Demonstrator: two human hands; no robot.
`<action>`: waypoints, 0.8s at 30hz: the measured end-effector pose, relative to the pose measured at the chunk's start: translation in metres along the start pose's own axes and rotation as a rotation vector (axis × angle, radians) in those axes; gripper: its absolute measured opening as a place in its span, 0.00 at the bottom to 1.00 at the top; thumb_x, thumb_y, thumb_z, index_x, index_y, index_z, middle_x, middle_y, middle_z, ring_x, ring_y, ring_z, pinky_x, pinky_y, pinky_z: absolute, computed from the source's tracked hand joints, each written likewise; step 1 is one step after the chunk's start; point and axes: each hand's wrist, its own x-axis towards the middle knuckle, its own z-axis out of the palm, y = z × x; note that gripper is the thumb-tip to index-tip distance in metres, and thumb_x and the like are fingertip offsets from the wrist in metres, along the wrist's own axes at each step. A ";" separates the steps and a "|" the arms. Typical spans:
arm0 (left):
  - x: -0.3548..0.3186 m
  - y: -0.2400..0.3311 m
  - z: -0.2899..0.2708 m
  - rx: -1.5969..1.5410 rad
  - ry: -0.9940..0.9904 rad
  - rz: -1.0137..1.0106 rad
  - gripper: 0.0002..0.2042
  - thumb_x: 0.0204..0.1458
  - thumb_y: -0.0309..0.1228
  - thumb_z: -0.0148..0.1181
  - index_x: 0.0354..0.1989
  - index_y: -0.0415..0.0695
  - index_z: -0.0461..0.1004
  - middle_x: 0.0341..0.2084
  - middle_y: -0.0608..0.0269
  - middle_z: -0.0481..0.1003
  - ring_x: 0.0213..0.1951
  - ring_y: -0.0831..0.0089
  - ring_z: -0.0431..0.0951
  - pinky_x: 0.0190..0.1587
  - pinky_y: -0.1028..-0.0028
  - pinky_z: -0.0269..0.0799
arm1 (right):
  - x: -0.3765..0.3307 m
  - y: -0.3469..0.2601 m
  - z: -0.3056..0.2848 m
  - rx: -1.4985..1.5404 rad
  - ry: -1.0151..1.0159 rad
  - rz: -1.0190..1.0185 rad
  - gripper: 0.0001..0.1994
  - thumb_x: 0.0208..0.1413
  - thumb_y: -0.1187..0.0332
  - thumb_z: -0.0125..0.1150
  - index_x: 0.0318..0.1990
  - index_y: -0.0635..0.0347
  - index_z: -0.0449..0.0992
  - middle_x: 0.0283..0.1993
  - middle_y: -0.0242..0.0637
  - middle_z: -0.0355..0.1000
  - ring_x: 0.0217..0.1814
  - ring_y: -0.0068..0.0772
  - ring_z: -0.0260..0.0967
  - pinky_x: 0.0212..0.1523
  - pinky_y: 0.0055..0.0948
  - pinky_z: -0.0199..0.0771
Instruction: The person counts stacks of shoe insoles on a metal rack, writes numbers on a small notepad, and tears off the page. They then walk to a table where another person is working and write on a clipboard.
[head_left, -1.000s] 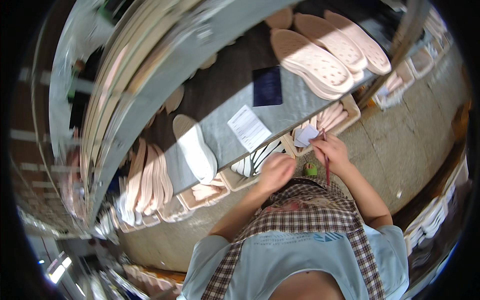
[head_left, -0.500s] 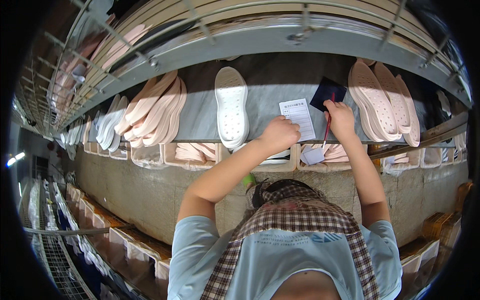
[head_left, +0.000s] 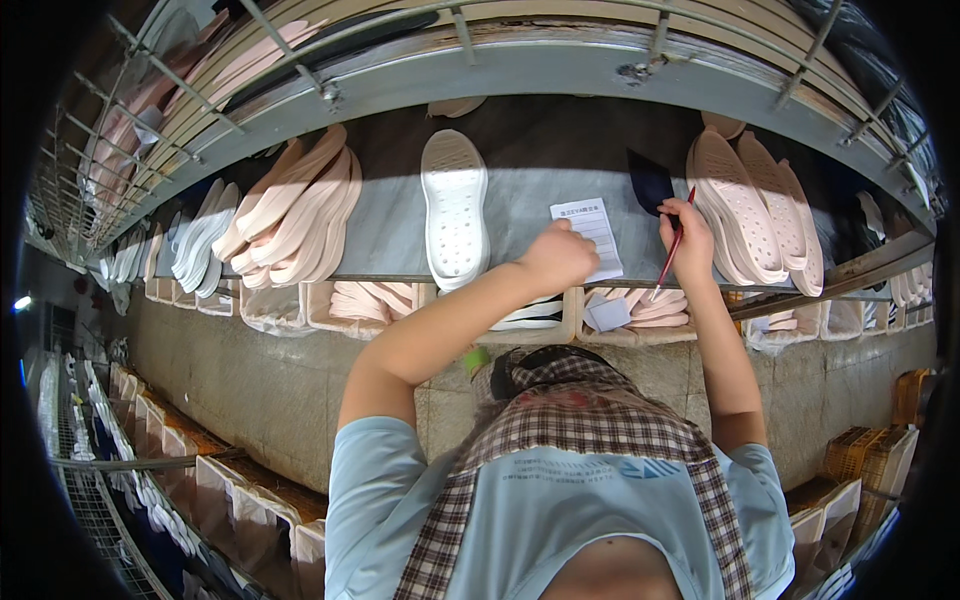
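My left hand (head_left: 556, 258) rests on the lower edge of a white printed paper slip (head_left: 588, 228) lying on the grey shelf (head_left: 390, 235), fingers curled onto it. To its right, my right hand (head_left: 688, 238) grips a red pen (head_left: 672, 252) that points down past the shelf edge; the fingers also touch a dark blue insole piece (head_left: 650, 180). A white perforated shoe sole (head_left: 454, 205) lies left of the slip. A stack of pale pink soles (head_left: 745, 205) lies just right of my right hand.
Fanned pink soles (head_left: 295, 205) and white soles (head_left: 195, 235) fill the shelf's left. Trays (head_left: 365, 300) under the shelf hold more insoles. A metal rack (head_left: 520, 50) runs overhead. Crates (head_left: 230, 490) line the floor at left; wicker baskets (head_left: 875, 455) stand at right.
My view has shifted slightly, so the shelf sits squarer. Both hands stay at the shelf: the left remains on the paper slip and the right still holds the red pen by the dark insole.
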 end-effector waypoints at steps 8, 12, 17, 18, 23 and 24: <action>0.002 -0.068 -0.030 -1.205 0.093 -0.711 0.07 0.46 0.25 0.54 0.33 0.40 0.75 0.27 0.68 0.75 0.31 0.80 0.71 0.35 0.78 0.66 | -0.022 -0.034 -0.023 0.054 -0.267 -0.335 0.14 0.40 0.77 0.60 0.38 0.56 0.71 0.34 0.39 0.73 0.38 0.43 0.71 0.45 0.40 0.68; 0.003 -0.078 -0.036 -1.371 0.142 -0.774 0.04 0.48 0.25 0.53 0.29 0.42 0.74 0.26 0.73 0.73 0.29 0.82 0.69 0.34 0.81 0.64 | -0.030 -0.049 -0.006 0.051 -0.392 -0.396 0.16 0.38 0.75 0.59 0.39 0.55 0.71 0.29 0.36 0.70 0.37 0.41 0.70 0.45 0.40 0.67; 0.005 -0.078 -0.039 -1.387 0.144 -0.693 0.03 0.48 0.25 0.53 0.28 0.43 0.73 0.23 0.75 0.70 0.27 0.84 0.66 0.33 0.83 0.61 | -0.031 -0.062 0.007 -0.021 -0.511 -0.338 0.17 0.41 0.73 0.57 0.43 0.55 0.70 0.29 0.37 0.69 0.35 0.42 0.68 0.42 0.37 0.67; 0.005 -0.079 -0.040 -1.389 0.140 -0.680 0.03 0.48 0.25 0.53 0.28 0.43 0.73 0.23 0.75 0.69 0.26 0.85 0.66 0.33 0.83 0.61 | -0.032 -0.065 0.008 -0.038 -0.504 -0.340 0.17 0.41 0.72 0.57 0.43 0.54 0.70 0.29 0.37 0.69 0.35 0.42 0.68 0.42 0.37 0.67; 0.005 -0.079 -0.040 -1.389 0.140 -0.664 0.03 0.49 0.25 0.54 0.28 0.41 0.74 0.24 0.74 0.71 0.29 0.85 0.68 0.35 0.82 0.63 | -0.031 -0.069 0.014 -0.073 -0.525 -0.300 0.17 0.41 0.73 0.57 0.43 0.54 0.70 0.31 0.37 0.70 0.36 0.43 0.68 0.42 0.37 0.67; 0.005 -0.079 -0.040 -1.392 0.142 -0.663 0.03 0.49 0.25 0.55 0.28 0.40 0.74 0.25 0.73 0.73 0.30 0.84 0.69 0.37 0.81 0.64 | -0.029 -0.067 0.016 -0.066 -0.535 -0.300 0.17 0.41 0.73 0.57 0.43 0.54 0.70 0.31 0.37 0.70 0.36 0.43 0.68 0.42 0.37 0.67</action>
